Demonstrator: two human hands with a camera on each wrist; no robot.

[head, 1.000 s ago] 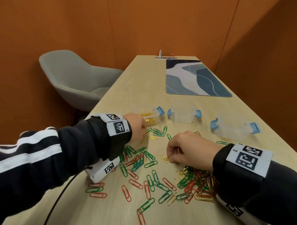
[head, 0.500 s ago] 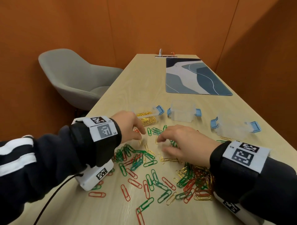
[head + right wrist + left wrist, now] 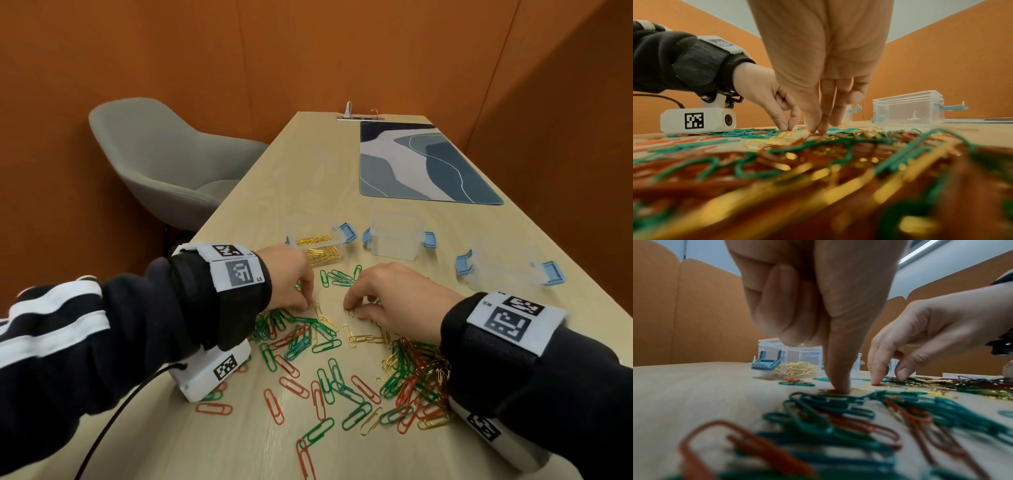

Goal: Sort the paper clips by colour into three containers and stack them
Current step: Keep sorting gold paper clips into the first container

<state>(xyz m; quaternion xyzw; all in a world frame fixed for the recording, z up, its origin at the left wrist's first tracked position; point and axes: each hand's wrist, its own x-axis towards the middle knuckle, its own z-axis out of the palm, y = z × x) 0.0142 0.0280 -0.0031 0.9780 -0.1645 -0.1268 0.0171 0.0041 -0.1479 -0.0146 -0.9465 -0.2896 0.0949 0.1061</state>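
Red, green and gold paper clips (image 3: 325,373) lie scattered on the wooden table, heaped thickest under my right wrist (image 3: 419,377). Three clear containers with blue latches stand behind them. The left container (image 3: 339,244) holds gold clips (image 3: 797,370); the middle container (image 3: 395,245) and the right container (image 3: 507,274) hold none. My left hand (image 3: 310,303) pinches a gold clip (image 3: 320,313) flat on the table, thumb tip (image 3: 839,390) pressed on it. My right hand (image 3: 354,310) has its index finger (image 3: 875,382) and thumb closed on another gold clip (image 3: 351,312).
A patterned blue desk mat (image 3: 421,164) lies at the far end, by a power socket (image 3: 359,117). A grey chair (image 3: 161,161) stands left of the table. The white camera box (image 3: 212,373) under my left wrist rests among the clips.
My left hand came back from the gold-clip container down to the table. My right hand moved forward and left and lowered its fingertips onto another gold clip.
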